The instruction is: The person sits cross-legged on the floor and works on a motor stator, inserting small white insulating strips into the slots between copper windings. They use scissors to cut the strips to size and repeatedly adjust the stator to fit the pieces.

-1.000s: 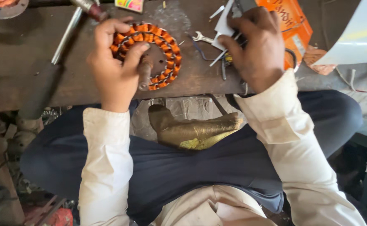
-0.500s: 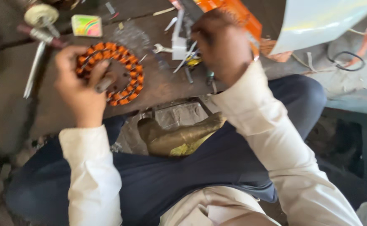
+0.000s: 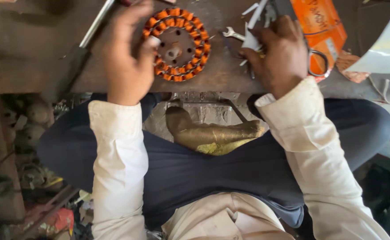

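— Any packages on the table [image 3: 35,58]?
— One orange packet [image 3: 319,22], two o'clock.
— The hands?
— Left hand [image 3: 128,66] grips the one copper-wound stator [image 3: 177,43], twelve o'clock; right hand [image 3: 279,55] pinches white strips [image 3: 253,31].

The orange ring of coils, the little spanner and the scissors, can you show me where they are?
orange ring of coils [image 3: 194,23], head view, on the wound coils at its upper right.
spanner [image 3: 231,33], head view, on its open end.
scissors [image 3: 318,63], head view, on the dark handle loop beside the right hand.
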